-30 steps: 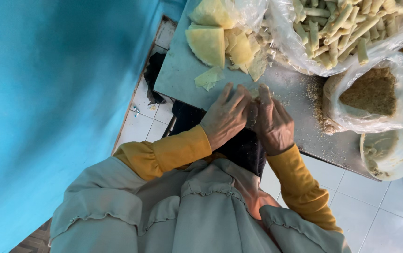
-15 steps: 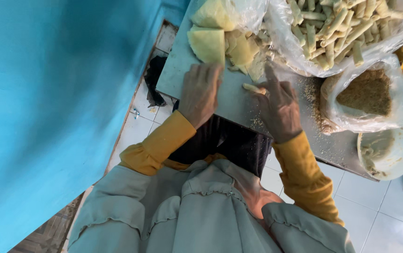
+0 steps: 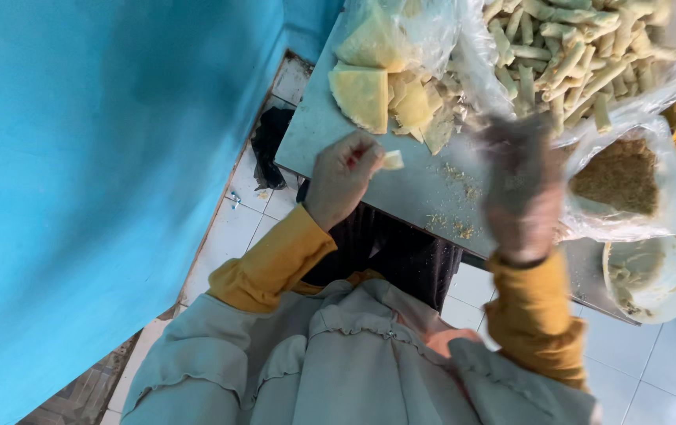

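1. The left hand [image 3: 343, 177] pinches a small pale wrapper piece [image 3: 392, 160] between thumb and fingertips, just above the grey table [image 3: 314, 134].
2. The right hand [image 3: 520, 189] is blurred over the table; I cannot tell whether it is spread or gripping anything.
3. Crumbs [image 3: 454, 224] lie near the table's near edge; a sweeping hand could likely knock them to the tiled floor [image 3: 224, 236].
4. The stack of yellow wrapper sheets [image 3: 365, 94] sits beside the left edge, so a nudge may tip it off.
5. Farther back, the bag of rolled sticks [image 3: 582, 55] and bag of crumbs [image 3: 625, 177] crowd the table; open room is only the middle strip.
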